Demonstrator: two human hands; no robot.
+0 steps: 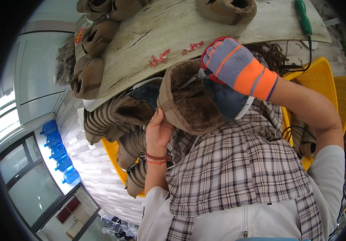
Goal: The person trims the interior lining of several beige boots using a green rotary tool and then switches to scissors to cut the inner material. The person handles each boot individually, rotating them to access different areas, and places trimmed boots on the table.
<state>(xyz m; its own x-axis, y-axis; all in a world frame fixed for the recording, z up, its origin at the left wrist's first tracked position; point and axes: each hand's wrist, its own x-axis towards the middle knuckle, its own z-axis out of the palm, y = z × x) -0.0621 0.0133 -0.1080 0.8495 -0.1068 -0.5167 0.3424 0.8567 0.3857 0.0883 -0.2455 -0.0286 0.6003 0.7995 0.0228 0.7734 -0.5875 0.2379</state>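
Note:
In front of my body is a tan boot upper [165,97] with brown fur lining, its opening facing up. My left hand [159,130], bare with bead and red string bracelets at the wrist, pinches the upper's near left edge. My right hand [228,60], in a grey and orange knit glove, is closed round the red handles of a pair of scissors [193,78]. Their blades point left and down into the fur; whether they touch it I cannot tell. Beneath the upper's right side shows a dark blue surface with a white rim [245,107].
A worn wooden table [141,52] lies ahead, with more fur-lined uppers [100,38] at its left and far edges. A green-handled corded tool [303,18] rests at the far right. Yellow crates [112,154] flank me, uppers stacked at left. Blue water jugs [63,163] stand farther left.

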